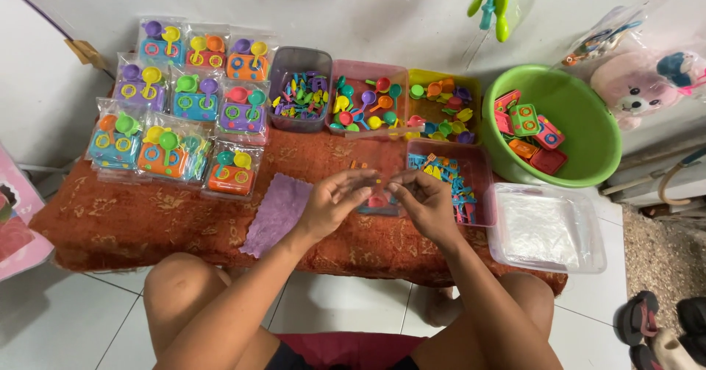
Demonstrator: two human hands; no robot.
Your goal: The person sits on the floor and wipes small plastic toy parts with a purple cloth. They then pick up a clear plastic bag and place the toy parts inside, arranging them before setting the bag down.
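1. A small clear bag [379, 202] with a few pink and orange toy pieces inside sits between the person's two hands, just above the middle of the table [147, 223], near its front edge.
2. The left hand [334, 204] and the right hand [426, 204] meet over the bag, fingertips nearly touching. Each seems to pinch the bag's upper rim. A tiny orange piece [378, 182] shows between the fingertips; which hand grips it I cannot tell.
3. Judging by this, the step in hand is filling or closing one toy packet. The next move would call for a steady pinch on the thin plastic and a reach into one of the trays behind.
4. Both forearms come up from the bottom of the view, angled inward, wrists low over the cloth-covered table, knees showing beneath.
5. A purple cloth [276, 212] lies just left of the left hand.
6. Finished toy packets [184, 98] lie in rows at the table's back left corner.
7. Along the back edge stand a grey tray [300, 94], a pink tray [368, 101] and a yellow tray [443, 104] of small coloured parts.
8. A red tray [456, 179] lies just beside the right hand.
9. A green basin [581, 120] of toy stoves sits off the right edge, with a clear lidded box [548, 226] in front of it.
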